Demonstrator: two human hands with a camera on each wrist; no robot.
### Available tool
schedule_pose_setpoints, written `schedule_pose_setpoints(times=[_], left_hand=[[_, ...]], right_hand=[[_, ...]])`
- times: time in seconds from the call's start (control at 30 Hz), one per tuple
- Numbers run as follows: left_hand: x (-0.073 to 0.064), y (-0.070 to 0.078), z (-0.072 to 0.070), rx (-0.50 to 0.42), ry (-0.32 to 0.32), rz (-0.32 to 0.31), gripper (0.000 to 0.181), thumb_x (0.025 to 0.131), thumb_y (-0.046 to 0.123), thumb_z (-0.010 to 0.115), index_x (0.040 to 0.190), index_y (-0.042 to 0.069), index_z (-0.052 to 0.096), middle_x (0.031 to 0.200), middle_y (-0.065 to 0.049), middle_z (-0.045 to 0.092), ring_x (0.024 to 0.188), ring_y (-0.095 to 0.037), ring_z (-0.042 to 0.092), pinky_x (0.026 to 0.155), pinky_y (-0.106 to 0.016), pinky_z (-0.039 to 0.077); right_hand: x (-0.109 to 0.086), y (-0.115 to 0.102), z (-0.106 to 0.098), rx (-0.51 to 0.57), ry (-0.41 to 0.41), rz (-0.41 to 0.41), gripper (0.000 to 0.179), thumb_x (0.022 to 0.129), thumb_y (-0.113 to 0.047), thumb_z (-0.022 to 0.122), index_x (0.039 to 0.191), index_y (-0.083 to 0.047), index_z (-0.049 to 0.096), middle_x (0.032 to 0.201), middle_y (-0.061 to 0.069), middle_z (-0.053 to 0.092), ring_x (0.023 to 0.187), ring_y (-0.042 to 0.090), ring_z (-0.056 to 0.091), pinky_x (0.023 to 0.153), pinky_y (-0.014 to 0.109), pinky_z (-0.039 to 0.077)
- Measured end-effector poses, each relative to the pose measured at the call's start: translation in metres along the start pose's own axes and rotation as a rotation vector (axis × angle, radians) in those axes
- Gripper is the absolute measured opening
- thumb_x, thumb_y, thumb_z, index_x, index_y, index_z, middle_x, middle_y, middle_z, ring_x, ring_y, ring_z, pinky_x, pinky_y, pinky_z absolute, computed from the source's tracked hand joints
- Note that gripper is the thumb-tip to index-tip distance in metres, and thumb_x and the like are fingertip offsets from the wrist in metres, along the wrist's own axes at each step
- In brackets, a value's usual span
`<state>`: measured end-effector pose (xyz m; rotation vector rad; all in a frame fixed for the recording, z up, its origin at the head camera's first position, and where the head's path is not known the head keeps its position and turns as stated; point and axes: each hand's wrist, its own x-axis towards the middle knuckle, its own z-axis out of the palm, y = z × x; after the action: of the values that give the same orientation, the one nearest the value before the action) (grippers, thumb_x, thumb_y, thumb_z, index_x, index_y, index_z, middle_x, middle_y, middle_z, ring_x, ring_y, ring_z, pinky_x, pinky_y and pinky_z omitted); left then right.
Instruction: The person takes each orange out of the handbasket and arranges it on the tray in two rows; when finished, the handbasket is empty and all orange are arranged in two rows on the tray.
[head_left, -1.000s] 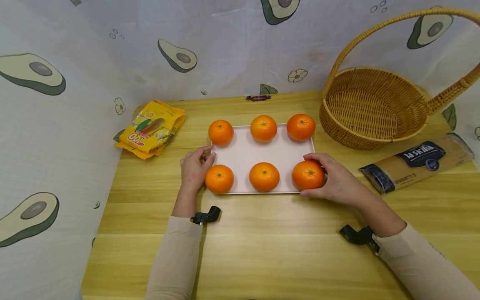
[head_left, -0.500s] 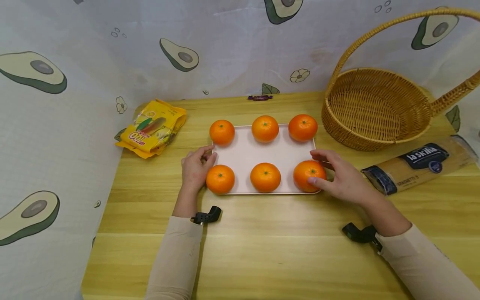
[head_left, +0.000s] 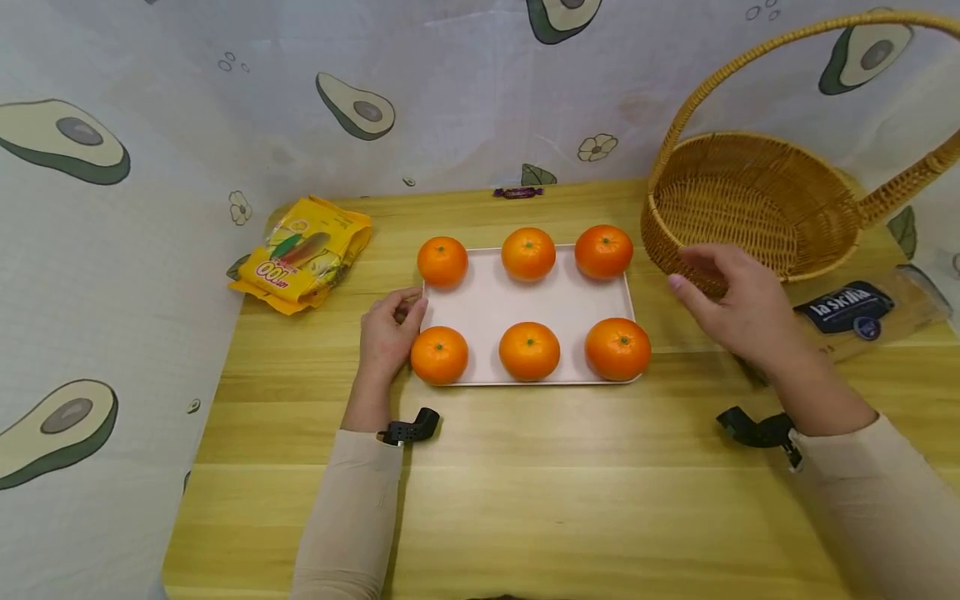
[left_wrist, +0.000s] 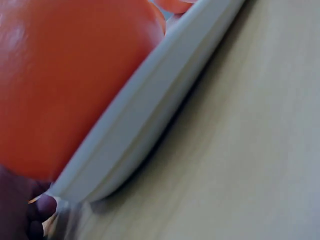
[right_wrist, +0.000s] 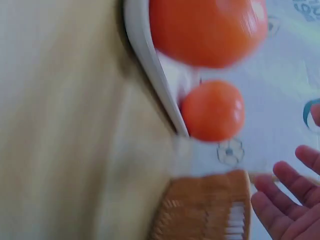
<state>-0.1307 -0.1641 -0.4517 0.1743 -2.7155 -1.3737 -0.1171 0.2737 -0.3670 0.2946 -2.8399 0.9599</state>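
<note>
A shallow white tray (head_left: 517, 308) bears oranges in two rows of three. At its left edge, my left hand (head_left: 384, 337) holds the rim with bent fingers and thumb. Right beside that hand sits the front left orange (head_left: 439, 356); the same orange (left_wrist: 70, 85) fills much of the left wrist view. My right hand (head_left: 750, 312) is in the air right of the tray, fingers apart and nothing in them. It overlaps the front of the wicker basket (head_left: 667, 242) in the head view. The front right orange (head_left: 617, 349) rests at the tray's corner.
The basket has a tall arched handle (head_left: 720, 71). A spaghetti packet (head_left: 851, 312) lies before it, partly hidden by my right hand. A yellow snack bag (head_left: 303, 254) lies at the back left. A purple wrapped candy (head_left: 518, 192) sits by the printed backdrop.
My right hand has let go of the front right orange and moved right and away, toward the basket. That orange now stands alone at the tray's corner. My left hand stays at the tray's edge.
</note>
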Motion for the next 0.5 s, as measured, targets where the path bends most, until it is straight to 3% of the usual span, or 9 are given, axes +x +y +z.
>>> schedule_pose_setpoints(times=[0.1, 0.2, 0.3, 0.4, 0.5], left_hand=[[0.004, 0.001, -0.004, -0.070, 0.046, 0.027, 0.029, 0.100, 0.028, 0.066, 0.122, 0.010, 0.073, 0.096, -0.015, 0.070, 0.081, -0.024, 0.059, 0.073, -0.029, 0.045], [0.009, 0.005, -0.013, -0.049, 0.072, 0.074, 0.031, 0.101, 0.028, 0.064, 0.123, 0.008, 0.072, 0.098, -0.016, 0.069, 0.081, -0.025, 0.060, 0.073, -0.031, 0.046], [0.017, 0.013, -0.026, 0.072, 0.063, 0.117, 0.035, 0.102, 0.032, 0.062, 0.127, 0.009, 0.070, 0.105, -0.015, 0.067, 0.090, -0.028, 0.059, 0.080, -0.038, 0.048], [0.028, 0.024, -0.041, 0.225, 0.035, 0.162, 0.040, 0.103, 0.036, 0.059, 0.132, 0.010, 0.067, 0.119, -0.016, 0.066, 0.109, -0.034, 0.058, 0.096, -0.048, 0.046], [0.041, 0.039, -0.056, 0.361, -0.006, 0.205, 0.049, 0.104, 0.043, 0.055, 0.140, 0.011, 0.061, 0.140, -0.019, 0.058, 0.133, -0.039, 0.049, 0.114, -0.057, 0.033]], right_hand=[[0.012, 0.007, -0.017, -0.063, -0.017, 0.069, 0.053, 0.103, -0.035, 0.059, 0.143, 0.000, 0.054, 0.136, 0.029, 0.056, 0.119, 0.049, 0.054, 0.095, 0.059, 0.041], [0.026, 0.011, -0.032, -0.127, -0.057, 0.106, 0.060, 0.104, -0.040, 0.053, 0.147, 0.002, 0.048, 0.142, 0.033, 0.050, 0.123, 0.053, 0.048, 0.098, 0.068, 0.036], [0.039, 0.011, -0.043, -0.210, -0.096, 0.119, 0.066, 0.104, -0.044, 0.050, 0.151, 0.002, 0.043, 0.148, 0.035, 0.044, 0.129, 0.056, 0.042, 0.101, 0.072, 0.031], [0.050, 0.009, -0.051, -0.270, -0.109, 0.132, 0.071, 0.104, -0.047, 0.049, 0.155, 0.000, 0.037, 0.153, 0.036, 0.038, 0.135, 0.058, 0.036, 0.103, 0.074, 0.028], [0.059, 0.006, -0.056, -0.308, -0.063, 0.124, 0.072, 0.104, -0.046, 0.049, 0.158, -0.002, 0.032, 0.157, 0.035, 0.033, 0.139, 0.058, 0.033, 0.105, 0.075, 0.028]])
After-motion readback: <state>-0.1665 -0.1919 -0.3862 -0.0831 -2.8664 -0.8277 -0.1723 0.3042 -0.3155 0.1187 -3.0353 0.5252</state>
